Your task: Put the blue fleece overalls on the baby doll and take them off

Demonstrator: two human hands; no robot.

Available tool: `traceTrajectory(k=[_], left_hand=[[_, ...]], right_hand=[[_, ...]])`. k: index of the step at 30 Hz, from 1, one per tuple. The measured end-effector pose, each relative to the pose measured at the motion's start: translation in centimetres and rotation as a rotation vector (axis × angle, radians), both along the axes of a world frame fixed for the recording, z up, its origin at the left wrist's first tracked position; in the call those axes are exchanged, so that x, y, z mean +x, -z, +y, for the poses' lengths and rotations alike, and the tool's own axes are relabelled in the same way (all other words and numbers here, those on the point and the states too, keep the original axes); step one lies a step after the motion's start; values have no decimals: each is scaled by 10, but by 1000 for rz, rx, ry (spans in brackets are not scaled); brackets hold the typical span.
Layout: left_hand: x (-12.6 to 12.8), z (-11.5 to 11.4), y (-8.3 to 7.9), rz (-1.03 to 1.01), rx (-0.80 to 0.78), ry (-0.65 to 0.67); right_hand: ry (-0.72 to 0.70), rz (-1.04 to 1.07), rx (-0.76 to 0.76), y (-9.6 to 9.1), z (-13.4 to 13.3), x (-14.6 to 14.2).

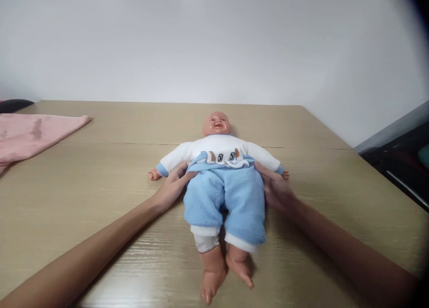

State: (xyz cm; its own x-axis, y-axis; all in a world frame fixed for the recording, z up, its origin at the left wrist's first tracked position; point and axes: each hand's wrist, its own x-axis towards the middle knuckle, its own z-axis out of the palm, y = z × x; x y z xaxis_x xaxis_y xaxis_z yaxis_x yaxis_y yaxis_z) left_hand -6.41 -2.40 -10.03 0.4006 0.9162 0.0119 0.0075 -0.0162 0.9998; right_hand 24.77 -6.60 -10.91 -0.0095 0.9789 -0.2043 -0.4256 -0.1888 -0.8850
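Observation:
A baby doll (217, 125) lies on its back, head at the far side and bare plastic feet towards me. It wears a white top (214, 143) with blue cuffs and an animal-face print, and fluffy light blue trousers (243, 192) with white hems. One trouser leg sits over a whitish layer at the shin. My left hand (174, 183) is closed at the left side of the trouser waistband, its fingertips partly hidden by cloth. At the opposite side, my right hand (278, 188) grips the waistband, thumb on top, other fingers mostly hidden. The top's lower edge bunches over the waistband.
The doll rests on a wooden table (110, 183) with a seam across it. A pink cloth (36, 134) lies at the left edge, with a dark object (16, 105) behind it. A pale wall (201, 53) stands behind. Dark items (398, 165) are beyond the right edge.

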Motion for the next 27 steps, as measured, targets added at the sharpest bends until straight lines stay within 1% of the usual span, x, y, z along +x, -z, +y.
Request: traceTrajectory(k=[2,5,8,10,12,15,16,17,18,20,22,23,25,27], left_hand=[[6,5,0,-44,21,0],[8,11,0,42,110,-27],[1,14,-1,107,147,6],[-6,14,-4,122,177,45],[-9,12,-12,169,264,65],[-4,9,-31,307,448,91],[0,9,-38,334,467,98],[5,10,-45,328,451,100],[10,12,-50,292,400,95],[19,19,-55,187,249,53],[25,28,-52,140,133,1],[26,33,-49,152,110,-15],[22,38,-39,227,156,-12],[12,39,-27,352,281,12]], right_hand=[[3,42,14,2,5,0],[-18,22,81,8,14,2],[-11,-76,136,13,15,8],[-51,-208,187,11,12,13],[-69,-411,282,3,7,16],[4,-744,510,-17,1,13],[15,-808,572,-24,2,10],[2,-825,601,-31,5,7],[-27,-792,593,-37,9,3],[-98,-648,501,-44,22,-2],[-143,-534,407,-45,37,-4],[-159,-529,380,-43,43,-2],[-186,-623,354,-35,50,3],[-174,-764,364,-24,46,11]])
